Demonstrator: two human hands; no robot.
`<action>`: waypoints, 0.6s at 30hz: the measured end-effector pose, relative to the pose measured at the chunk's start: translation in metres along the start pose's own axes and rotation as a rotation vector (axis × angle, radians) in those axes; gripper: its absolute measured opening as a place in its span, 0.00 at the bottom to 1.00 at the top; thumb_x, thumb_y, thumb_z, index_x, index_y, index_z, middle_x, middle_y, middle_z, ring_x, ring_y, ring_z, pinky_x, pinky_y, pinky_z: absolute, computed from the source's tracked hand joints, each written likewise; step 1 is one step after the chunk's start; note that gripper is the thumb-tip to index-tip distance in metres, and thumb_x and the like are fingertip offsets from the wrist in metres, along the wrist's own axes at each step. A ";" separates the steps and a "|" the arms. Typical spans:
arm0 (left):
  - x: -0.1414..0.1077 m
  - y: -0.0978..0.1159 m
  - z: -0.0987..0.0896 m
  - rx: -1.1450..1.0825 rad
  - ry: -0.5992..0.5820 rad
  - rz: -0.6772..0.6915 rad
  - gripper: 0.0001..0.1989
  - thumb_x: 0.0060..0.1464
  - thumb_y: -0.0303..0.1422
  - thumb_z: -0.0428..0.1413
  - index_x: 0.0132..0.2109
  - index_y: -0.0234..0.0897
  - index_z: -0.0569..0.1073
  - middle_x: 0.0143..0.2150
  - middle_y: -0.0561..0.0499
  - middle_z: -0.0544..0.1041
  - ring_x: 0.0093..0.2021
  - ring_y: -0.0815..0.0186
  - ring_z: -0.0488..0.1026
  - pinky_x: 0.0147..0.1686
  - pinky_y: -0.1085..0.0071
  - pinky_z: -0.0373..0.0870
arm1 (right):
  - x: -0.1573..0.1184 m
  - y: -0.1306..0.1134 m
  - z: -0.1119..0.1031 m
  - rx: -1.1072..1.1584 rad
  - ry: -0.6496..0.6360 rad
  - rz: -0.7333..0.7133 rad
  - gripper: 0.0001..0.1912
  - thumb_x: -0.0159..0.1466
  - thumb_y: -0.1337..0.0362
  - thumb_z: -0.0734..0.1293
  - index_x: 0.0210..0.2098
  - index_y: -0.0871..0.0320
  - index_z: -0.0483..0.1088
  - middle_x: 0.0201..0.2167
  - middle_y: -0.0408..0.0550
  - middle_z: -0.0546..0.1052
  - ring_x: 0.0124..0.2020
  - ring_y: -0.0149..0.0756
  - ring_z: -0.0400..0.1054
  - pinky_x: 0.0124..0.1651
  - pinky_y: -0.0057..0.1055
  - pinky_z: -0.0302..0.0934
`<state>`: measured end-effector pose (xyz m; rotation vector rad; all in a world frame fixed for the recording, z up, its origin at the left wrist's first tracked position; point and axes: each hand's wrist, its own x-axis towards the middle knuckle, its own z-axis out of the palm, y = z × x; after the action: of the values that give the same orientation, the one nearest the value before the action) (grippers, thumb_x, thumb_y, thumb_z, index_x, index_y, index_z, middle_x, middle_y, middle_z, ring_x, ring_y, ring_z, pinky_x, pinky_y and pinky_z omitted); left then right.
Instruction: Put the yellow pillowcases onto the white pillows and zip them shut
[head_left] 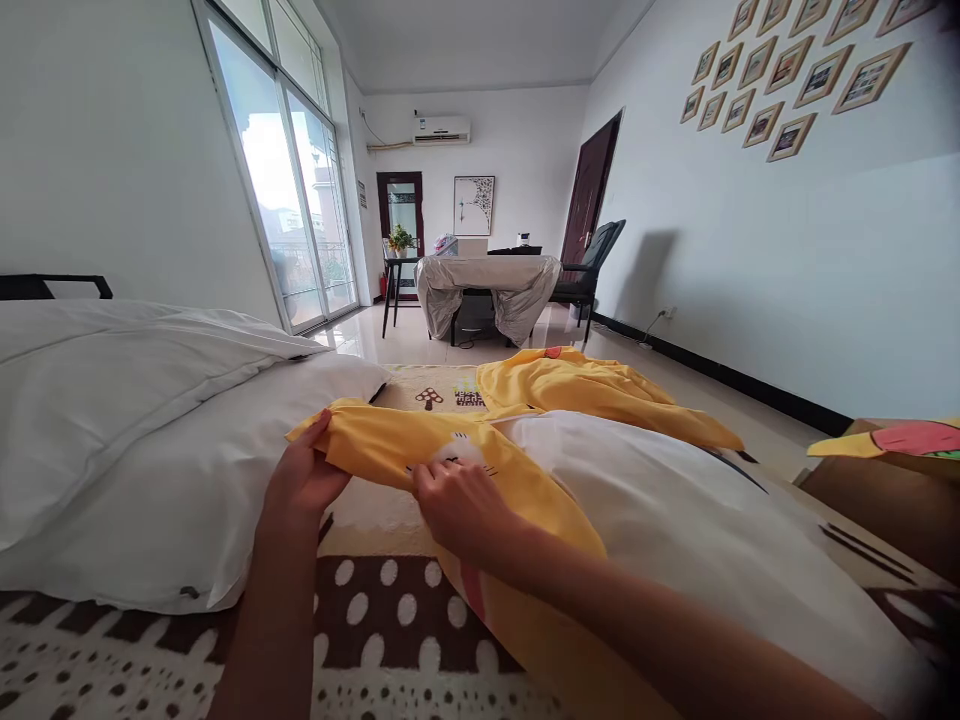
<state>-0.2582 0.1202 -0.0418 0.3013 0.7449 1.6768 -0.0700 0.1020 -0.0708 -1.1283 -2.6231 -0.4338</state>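
Observation:
A yellow pillowcase [525, 485] with a printed cartoon face lies over the left end of a white pillow [660, 510]; how much of the pillow is inside it I cannot tell. My left hand [304, 470] pinches the far left corner of the pillowcase between thumb and fingers. Close to the printed face, my right hand [461, 505] is closed on the same cloth, its fingers gathered at the edge. Between the two hands the fabric is stretched taut. My right forearm crosses over the pillowcase and hides part of it.
On the left, white pillows [150, 470] lie on a patterned brown and cream rug [390, 610]. Another yellow cloth [600, 390] is spread behind the white pillow. A cardboard box [885, 490] with colourful fabric stands at right. Farther back are a covered table [487, 270] and a chair [592, 265].

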 end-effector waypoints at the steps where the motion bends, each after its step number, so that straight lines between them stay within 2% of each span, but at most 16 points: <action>1: 0.001 0.000 -0.001 0.006 0.007 -0.005 0.08 0.61 0.25 0.48 0.40 0.31 0.73 0.30 0.48 0.78 0.28 0.66 0.76 0.35 0.68 0.78 | -0.001 0.001 -0.003 0.060 -0.018 -0.001 0.05 0.64 0.71 0.60 0.34 0.60 0.66 0.30 0.49 0.75 0.29 0.37 0.69 0.27 0.32 0.51; 4: 0.002 0.001 -0.003 0.021 0.014 -0.019 0.08 0.60 0.26 0.50 0.41 0.30 0.74 0.29 0.47 0.78 0.26 0.65 0.76 0.33 0.69 0.77 | -0.002 0.007 -0.014 0.210 -0.050 0.043 0.12 0.69 0.62 0.57 0.32 0.58 0.67 0.30 0.46 0.76 0.28 0.33 0.69 0.27 0.30 0.49; 6: -0.001 0.001 -0.002 0.036 0.007 -0.030 0.08 0.60 0.26 0.51 0.42 0.30 0.74 0.28 0.47 0.77 0.26 0.65 0.76 0.32 0.69 0.77 | 0.000 0.010 -0.021 0.234 -0.023 0.096 0.15 0.70 0.61 0.56 0.32 0.58 0.67 0.31 0.46 0.76 0.30 0.32 0.69 0.29 0.29 0.51; 9: -0.006 0.000 0.003 0.050 -0.018 -0.031 0.09 0.60 0.26 0.50 0.42 0.30 0.74 0.28 0.47 0.78 0.26 0.64 0.76 0.33 0.69 0.77 | 0.003 0.008 -0.022 0.147 0.056 0.108 0.13 0.69 0.58 0.59 0.35 0.60 0.68 0.35 0.50 0.76 0.35 0.37 0.70 0.32 0.31 0.54; 12: -0.014 -0.003 0.009 0.056 -0.030 -0.024 0.09 0.61 0.26 0.49 0.41 0.30 0.74 0.29 0.47 0.78 0.28 0.63 0.77 0.35 0.68 0.77 | 0.008 -0.001 -0.014 0.067 0.053 0.066 0.14 0.67 0.56 0.60 0.37 0.62 0.68 0.35 0.53 0.75 0.34 0.40 0.70 0.31 0.33 0.56; 14: -0.020 -0.005 0.014 0.057 -0.029 -0.023 0.09 0.61 0.26 0.49 0.40 0.30 0.74 0.29 0.47 0.78 0.29 0.64 0.77 0.36 0.67 0.77 | 0.011 -0.008 -0.009 0.037 0.056 0.068 0.12 0.68 0.58 0.59 0.38 0.62 0.67 0.34 0.54 0.75 0.32 0.41 0.71 0.31 0.34 0.58; 18: -0.027 -0.005 0.019 0.033 -0.036 0.017 0.08 0.60 0.26 0.50 0.40 0.31 0.74 0.31 0.47 0.78 0.29 0.65 0.77 0.37 0.68 0.77 | 0.017 -0.012 -0.004 -0.011 0.080 0.086 0.06 0.67 0.69 0.57 0.37 0.62 0.65 0.32 0.54 0.74 0.30 0.41 0.71 0.29 0.33 0.59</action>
<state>-0.2368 0.1007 -0.0253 0.3610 0.7460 1.6717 -0.0894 0.1044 -0.0634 -1.1962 -2.4962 -0.4670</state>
